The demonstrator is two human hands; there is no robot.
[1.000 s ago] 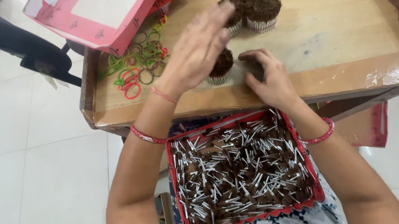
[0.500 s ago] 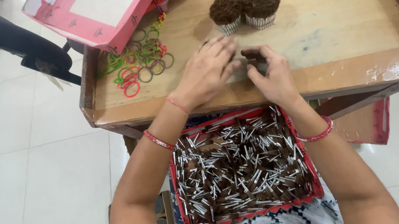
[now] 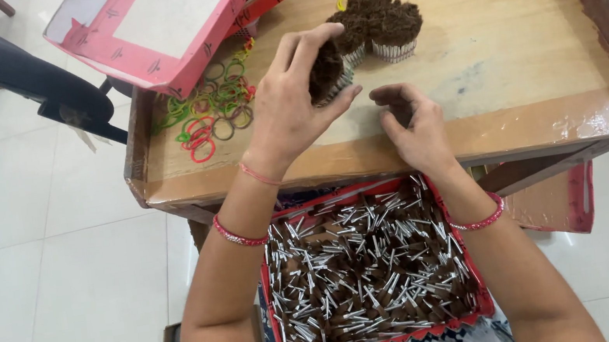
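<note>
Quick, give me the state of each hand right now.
Left hand: closed around a brown bundle above the wooden table.
Right hand: fingers curled on the table; whether it holds anything cannot be told.

The right half of the wooden table [image 3: 531, 47] is bare and free for a hand. On the left, rubber bands [image 3: 214, 108] and a pink box [image 3: 144, 27] block passage; 3 brown bundles [image 3: 379, 20] stand centrally.

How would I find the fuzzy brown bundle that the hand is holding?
Look at the wooden table and find the cluster of round brown bundles near its far middle. Just in front of them, the left hand grips one bundle. It alone is tilted and lifted in fingers; the others stand on the table.
</note>
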